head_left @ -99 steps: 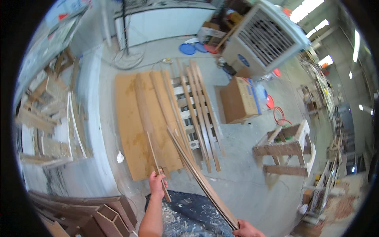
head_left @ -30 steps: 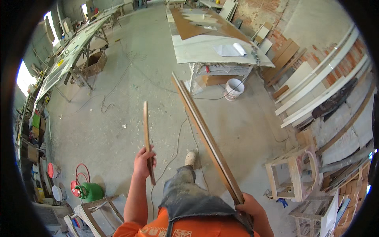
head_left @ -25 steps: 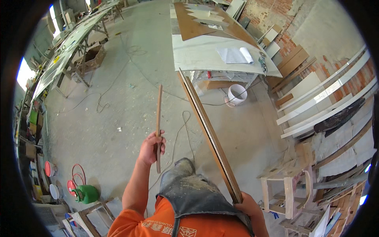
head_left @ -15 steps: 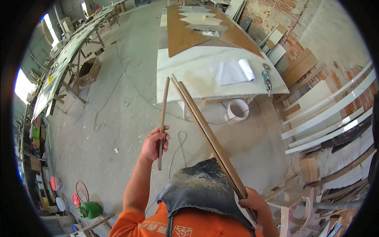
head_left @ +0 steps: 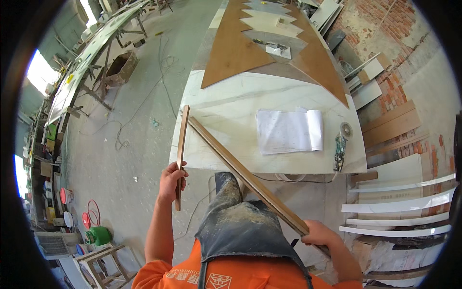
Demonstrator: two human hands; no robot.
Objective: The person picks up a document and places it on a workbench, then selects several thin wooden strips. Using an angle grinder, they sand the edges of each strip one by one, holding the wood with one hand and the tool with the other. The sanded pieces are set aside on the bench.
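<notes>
My left hand (head_left: 171, 182) is closed around a narrow brown strip (head_left: 182, 135), held nearly upright. Gripped near its lower end by my right hand (head_left: 321, 233) is a longer bundle of brown strips (head_left: 245, 174), with a pale line running along its length. The bundle slants up to the left, its far end close beside the single strip. Both far ends appear over the near left part of a white marbled slab (head_left: 221, 103) on a worktable. Sheets of white paper (head_left: 284, 132), curled at the right, lie on that slab. An angle grinder (head_left: 340, 147) rests near its right edge.
Brown zigzag-cut panels (head_left: 233, 55) lie farther up the table. A bucket (head_left: 290, 177) is partly hidden under the near edge. Long white strips (head_left: 399, 203) stand at the right. Cable (head_left: 126, 130) trails across the left floor; a green canister (head_left: 98, 235) sits lower left.
I am nearer the table, and its slab, paper and grinder appear larger and lower. Both hands still hold their strips; the bundle slants more, and my right hand is slightly farther right.
</notes>
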